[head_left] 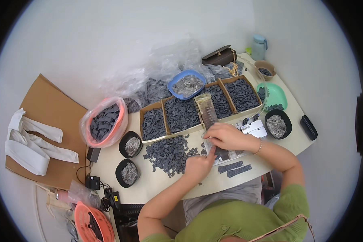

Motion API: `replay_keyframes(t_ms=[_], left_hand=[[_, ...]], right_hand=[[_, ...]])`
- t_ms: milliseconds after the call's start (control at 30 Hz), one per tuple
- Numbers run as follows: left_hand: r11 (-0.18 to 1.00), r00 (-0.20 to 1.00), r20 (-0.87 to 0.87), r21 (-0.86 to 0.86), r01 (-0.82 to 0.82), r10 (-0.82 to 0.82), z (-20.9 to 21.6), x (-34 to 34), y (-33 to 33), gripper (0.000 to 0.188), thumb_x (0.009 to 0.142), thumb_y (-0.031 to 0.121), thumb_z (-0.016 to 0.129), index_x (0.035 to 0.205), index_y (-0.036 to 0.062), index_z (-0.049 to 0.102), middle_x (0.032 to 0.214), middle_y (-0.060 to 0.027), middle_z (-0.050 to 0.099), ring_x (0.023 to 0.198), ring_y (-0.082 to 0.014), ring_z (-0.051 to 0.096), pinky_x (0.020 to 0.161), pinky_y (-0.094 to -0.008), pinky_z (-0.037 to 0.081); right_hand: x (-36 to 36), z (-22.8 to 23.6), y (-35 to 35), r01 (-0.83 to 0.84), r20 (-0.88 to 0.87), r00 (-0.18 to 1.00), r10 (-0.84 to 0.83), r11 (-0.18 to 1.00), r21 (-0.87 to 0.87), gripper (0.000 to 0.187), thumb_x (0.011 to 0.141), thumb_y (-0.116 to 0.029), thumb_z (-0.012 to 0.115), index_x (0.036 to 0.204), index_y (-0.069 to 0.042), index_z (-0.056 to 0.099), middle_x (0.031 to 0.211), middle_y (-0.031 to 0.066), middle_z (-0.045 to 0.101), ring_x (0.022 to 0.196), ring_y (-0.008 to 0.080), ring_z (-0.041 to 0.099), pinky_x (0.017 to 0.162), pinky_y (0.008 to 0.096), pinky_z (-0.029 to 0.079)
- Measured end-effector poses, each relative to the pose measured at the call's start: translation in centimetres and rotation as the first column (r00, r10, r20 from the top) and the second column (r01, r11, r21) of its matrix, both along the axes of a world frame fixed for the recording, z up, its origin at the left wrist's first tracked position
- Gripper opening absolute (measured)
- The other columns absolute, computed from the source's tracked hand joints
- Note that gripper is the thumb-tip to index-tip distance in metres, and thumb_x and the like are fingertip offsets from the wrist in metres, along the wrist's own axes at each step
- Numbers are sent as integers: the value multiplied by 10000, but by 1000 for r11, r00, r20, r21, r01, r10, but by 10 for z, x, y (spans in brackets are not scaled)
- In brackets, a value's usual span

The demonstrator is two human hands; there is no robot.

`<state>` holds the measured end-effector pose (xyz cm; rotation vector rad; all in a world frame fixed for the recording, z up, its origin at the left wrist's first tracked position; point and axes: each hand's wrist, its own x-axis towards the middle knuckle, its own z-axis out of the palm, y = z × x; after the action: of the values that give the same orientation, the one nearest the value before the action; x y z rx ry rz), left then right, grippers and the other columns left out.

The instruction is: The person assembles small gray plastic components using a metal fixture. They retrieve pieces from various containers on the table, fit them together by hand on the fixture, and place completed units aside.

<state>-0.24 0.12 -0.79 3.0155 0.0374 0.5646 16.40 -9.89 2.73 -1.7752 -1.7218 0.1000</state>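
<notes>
My left hand [198, 166] reaches in low, its index finger stretched to the edge of a flat, clear-and-white assembly jig [230, 157] and its other fingers curled. Just above that fingertip, my right hand [226, 136] bends over the jig with its fingers drawn together. Whatever small thing they hold, if any, is hidden. A clear ruler-like strip [207, 111] runs from the jig up across the boxes. Beside my left hand spreads a loose heap of small dark grey links [165, 155]. Two joined grey strips [234, 168] lie below the jig.
Behind stand cardboard boxes [181, 132] of grey pieces, with a blue bowl [187, 97] of metal pins on top. Black bowls [124, 181] of pins flank the work. A pink basket [123, 125] is left; a green tray [280, 94] and black case [308, 127] are right.
</notes>
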Motion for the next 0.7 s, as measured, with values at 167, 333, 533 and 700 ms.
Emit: replay_keyframes(t_ms=[167,333,533,700], left_hand=[[998,999,-31,-53,35,-36,6,-11,1,205,834,249,652,981,112,692,564,-38,583,476,-231,581,441,-351,463],[995,995,-30,-37,-92,91,19,-10,47,125,746,117,658,858,60,659,763,-87,636,706,-275,617,614,-371,507],[980,995,91,196,10,-28,-5,24,87,57,708,52,583,756,37,609,798,-109,605,795,-235,579,718,-331,485],[981,998,53,193,-29,20,2,29,79,46,709,53,590,747,42,612,822,-115,605,808,-246,588,723,-338,487]], right_hand=[[-20,-13,37,59,505,863,-30,997,-42,127,672,-184,701,743,-79,695,865,68,585,916,241,514,764,339,412],[-30,-24,50,61,592,806,-2,995,-80,94,687,-145,628,735,-84,680,810,52,604,897,217,552,781,324,404],[-31,-32,48,-41,520,853,51,999,-32,95,683,-133,643,758,-76,650,752,54,625,821,224,629,712,357,469],[-2,3,6,40,205,978,-29,998,-48,108,711,-119,626,811,-85,643,785,53,593,772,254,619,675,381,512]])
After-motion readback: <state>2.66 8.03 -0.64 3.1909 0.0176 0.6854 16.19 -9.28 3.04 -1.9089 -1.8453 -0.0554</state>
